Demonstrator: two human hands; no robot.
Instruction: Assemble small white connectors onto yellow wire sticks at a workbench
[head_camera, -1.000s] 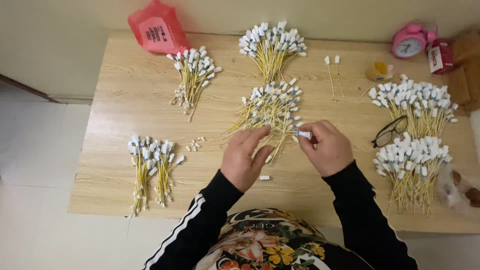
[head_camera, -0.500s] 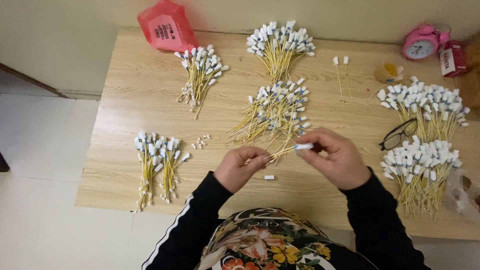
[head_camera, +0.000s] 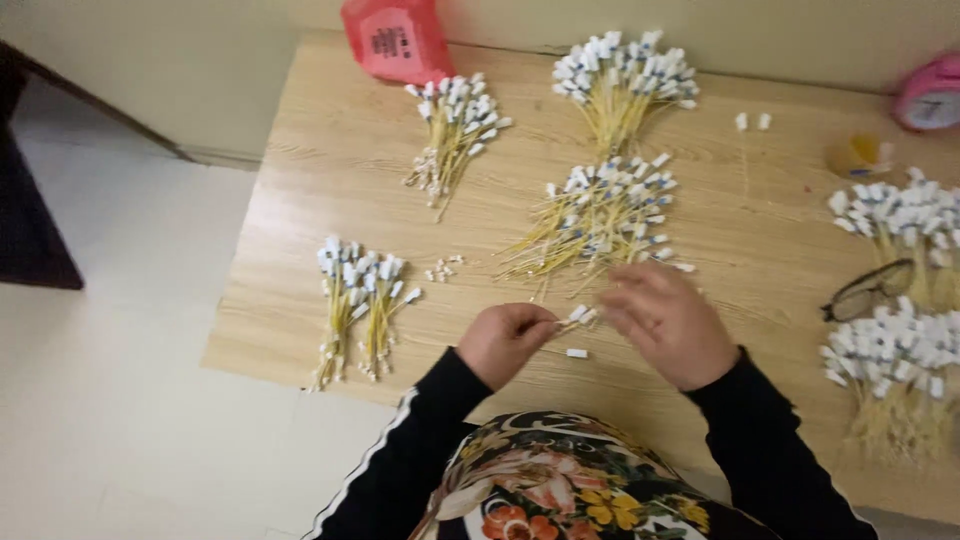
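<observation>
My left hand (head_camera: 505, 342) pinches a thin yellow stick with a white tip (head_camera: 578, 315) near the front edge of the light wooden table (head_camera: 300, 210). My right hand (head_camera: 668, 322) is blurred, close to the stick's white end, fingers curled; whether it grips anything is unclear. Just behind both hands lies a loose pile of yellow white-tipped sticks (head_camera: 600, 220). A small white cap (head_camera: 577, 353) lies on the table between my wrists.
More bundles of the same sticks lie at front left (head_camera: 358, 300), back left (head_camera: 455, 130), back middle (head_camera: 620, 85) and right (head_camera: 895, 300). Several tiny white caps (head_camera: 443, 268), spectacles (head_camera: 868, 290), a red bag (head_camera: 395, 40) and a pink clock (head_camera: 930, 95) share the table.
The view has shifted, so the table sits further right. My right hand has drawn back from the stick's white tip and is now blurred with motion; my left hand keeps the stick.
</observation>
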